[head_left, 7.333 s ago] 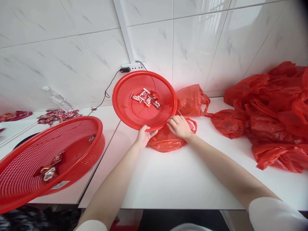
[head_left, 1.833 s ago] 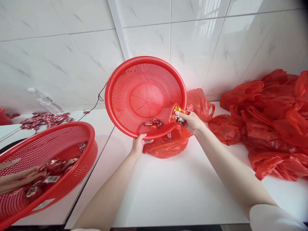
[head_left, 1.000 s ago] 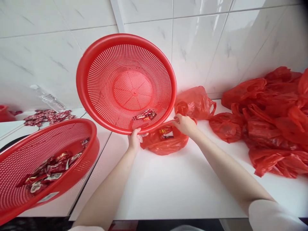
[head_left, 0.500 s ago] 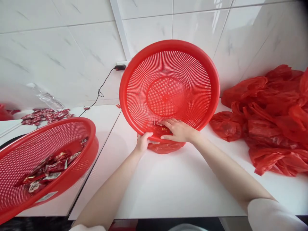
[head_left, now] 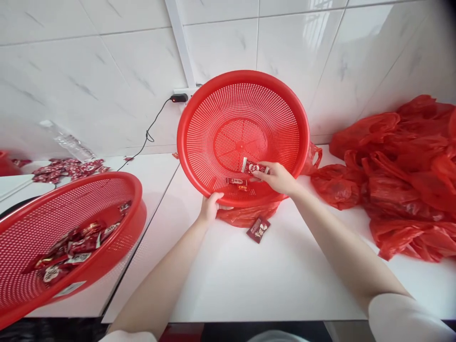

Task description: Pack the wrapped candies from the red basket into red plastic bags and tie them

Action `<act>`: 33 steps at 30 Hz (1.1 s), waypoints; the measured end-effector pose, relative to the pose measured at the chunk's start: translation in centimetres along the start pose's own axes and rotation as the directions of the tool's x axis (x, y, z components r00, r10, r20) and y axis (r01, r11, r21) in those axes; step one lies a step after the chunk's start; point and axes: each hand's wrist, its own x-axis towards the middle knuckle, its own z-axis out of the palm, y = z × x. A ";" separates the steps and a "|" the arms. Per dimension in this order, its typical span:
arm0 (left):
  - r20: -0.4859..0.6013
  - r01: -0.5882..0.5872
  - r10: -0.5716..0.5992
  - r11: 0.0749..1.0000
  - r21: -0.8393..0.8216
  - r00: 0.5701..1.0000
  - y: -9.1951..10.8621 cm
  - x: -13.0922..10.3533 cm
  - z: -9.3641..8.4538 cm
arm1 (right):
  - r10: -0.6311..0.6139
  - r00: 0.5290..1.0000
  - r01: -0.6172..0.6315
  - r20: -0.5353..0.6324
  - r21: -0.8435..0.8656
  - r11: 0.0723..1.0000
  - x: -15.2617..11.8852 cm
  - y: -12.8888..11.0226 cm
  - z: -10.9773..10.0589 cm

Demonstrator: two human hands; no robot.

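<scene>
A round red plastic basket (head_left: 245, 78) with mesh walls is tilted toward me, its opening facing me. My left hand (head_left: 211, 209) grips its lower front rim, thumb over the edge. Inside the basket's lower part, my right hand (head_left: 276, 178) pinches a dark red snack packet (head_left: 254, 166) with a white end. Two small packets lie on the mesh just below: a dark red one (head_left: 236, 181) and an orange-red one (head_left: 242, 187). Under the front rim shows a red plastic bag (head_left: 242, 216). Another dark red packet (head_left: 258, 230) lies on the white table (head_left: 213, 280) before the basket.
At the left, a second red basket (head_left: 137, 190) holds several red packets. Many small red packets (head_left: 67, 170) lie behind it by a clear plastic container (head_left: 73, 142). Filled red plastic bags (head_left: 399, 175) are piled at the right. A black plug (head_left: 179, 98) with a cable sits at the tiled wall.
The basket has tipped and come slightly lower. My right hand has lifted from the basket's bottom edge with a packet pinched in it. A dark red packet now lies on the table in front.
</scene>
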 end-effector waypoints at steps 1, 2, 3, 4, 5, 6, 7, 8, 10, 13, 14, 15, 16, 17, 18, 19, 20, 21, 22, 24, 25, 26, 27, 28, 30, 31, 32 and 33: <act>-0.013 -0.014 0.014 1.000 -0.004 1.000 0.0 0.1 -0.1 | 0.012 0.999 -0.016 0.037 0.112 0.994 -0.1 -0.4 -0.3; -0.030 -0.030 0.030 1.000 -0.009 0.999 0.1 0.3 -0.2 | 0.019 0.997 -0.032 0.072 0.190 0.981 -0.3 -0.8 -0.7; -0.049 -0.044 0.043 0.999 -0.016 0.998 0.2 0.4 -0.3 | 0.019 0.994 -0.044 0.110 0.229 0.972 -0.5 -1.3 -1.0; -0.069 -0.057 0.055 0.998 -0.025 0.996 0.3 0.5 -0.3 | 0.013 0.987 -0.052 0.162 0.240 0.969 -0.7 -1.8 -1.4; -0.087 -0.071 0.067 0.997 -0.038 0.994 0.5 0.6 -0.4 | 0.002 0.973 -0.057 0.229 0.233 0.971 -1.0 -2.2 -1.7; -0.103 -0.085 0.079 0.995 -0.053 0.992 0.7 0.7 -0.4 | -0.010 0.952 -0.059 0.307 0.214 0.975 -1.2 -2.6 -1.9; -0.118 -0.100 0.092 0.993 -0.067 0.989 0.9 0.7 -0.4 | -0.019 0.926 -0.054 0.378 0.182 0.982 -1.3 -2.8 -2.0; -0.133 -0.118 0.107 0.990 -0.082 0.985 1.1 0.8 -0.4 | -0.019 0.906 -0.038 0.424 0.126 0.991 -1.4 -2.9 -2.1; -0.166 -0.158 0.139 0.982 -0.106 0.976 1.5 0.9 -0.5 | 0.018 0.928 0.013 0.372 -0.079 0.997 -1.4 -3.0 -2.0; -0.216 -0.205 0.176 0.972 -0.118 0.960 1.8 1.2 -0.9 | 0.035 0.997 0.000 0.065 -0.475 0.880 -1.6 -3.2 -1.4; -0.233 -0.219 0.188 0.969 -0.115 0.954 1.8 1.3 -1.0 | 0.035 0.998 -0.004 0.048 -0.542 0.840 -1.7 -3.4 -1.2; -0.245 -0.231 0.199 0.967 -0.111 0.949 1.8 1.3 -1.1 | 0.052 0.992 0.023 0.115 -0.571 0.821 -1.9 -3.7 -0.9; -0.251 -0.241 0.208 0.965 -0.107 0.945 1.8 1.4 -1.2 | 0.086 0.963 0.079 0.254 -0.575 0.814 -2.2 -4.0 -0.6; -0.254 -0.249 0.216 0.963 -0.104 0.943 1.7 1.4 -1.2 | 0.128 0.901 0.144 0.416 -0.563 0.814 -2.5 -4.3 -0.2; -0.252 -0.252 0.220 0.963 -0.101 0.942 1.7 1.4 -1.2 | 0.169 0.817 0.203 0.551 -0.550 0.810 -2.9 -4.6 0.4; -0.244 -0.250 0.221 0.963 -0.099 0.944 1.6 1.4 -1.2 | 0.210 0.744 0.246 0.634 -0.552 0.797 -3.2 -4.7 1.1; -0.236 -0.248 0.220 0.964 -0.098 0.947 1.6 1.4 -1.2 | 0.245 0.702 0.275 0.669 -0.572 0.773 -3.4 -4.7 1.9; -0.230 -0.246 0.218 0.964 -0.097 0.948 1.6 1.4 -1.2 | 0.272 0.688 0.292 0.672 -0.601 0.744 -3.7 -4.6 2.7; -0.226 -0.242 0.215 0.965 -0.098 0.950 1.5 1.4 -1.1 | 0.289 0.693 0.298 0.660 -0.628 0.718 -3.8 -4.5 3.5; -0.218 -0.231 0.205 0.968 -0.102 0.954 1.5 1.3 -1.0 | 0.309 0.704 0.301 0.640 -0.662 0.686 -3.9 -4.2 4.8; -0.216 -0.223 0.197 0.969 -0.103 0.956 1.4 1.3 -1.0 | 0.311 0.707 0.304 0.636 -0.669 0.678 -3.9 -4.0 5.2; -0.215 -0.215 0.189 0.971 -0.104 0.958 1.4 1.3 -1.0 | 0.308 0.707 0.306 0.637 -0.668 0.678 -3.9 -3.9 5.3; -0.215 -0.208 0.182 0.973 -0.103 0.959 1.4 1.3 -1.0 | 0.301 0.706 0.309 0.642 -0.661 0.684 -3.8 -3.8 5.2; -0.216 -0.202 0.176 0.974 -0.101 0.960 1.3 1.3 -1.1 | 0.291 0.706 0.312 0.645 -0.653 0.690 -3.6 -3.7 4.9; -0.213 -0.191 0.168 0.977 -0.094 0.962 1.2 1.3 -1.1 | 0.277 0.695 0.297 0.663 -0.616 0.730 -3.4 -3.8 3.8; -0.211 -0.188 0.166 0.978 -0.091 0.963 1.2 1.3 -1.2 | 0.274 0.685 0.277 0.676 -0.588 0.760 -3.3 -3.9 3.1; -0.210 -0.186 0.164 0.978 -0.091 0.964 1.2 1.3 -1.2 | 0.265 0.678 0.255 0.685 -0.558 0.790 -3.1 -4.0 2.4; -0.211 -0.185 0.162 0.978 -0.092 0.964 1.2 1.3 -1.2 | 0.249 0.681 0.231 0.689 -0.525 0.819 -3.1 -4.2 1.8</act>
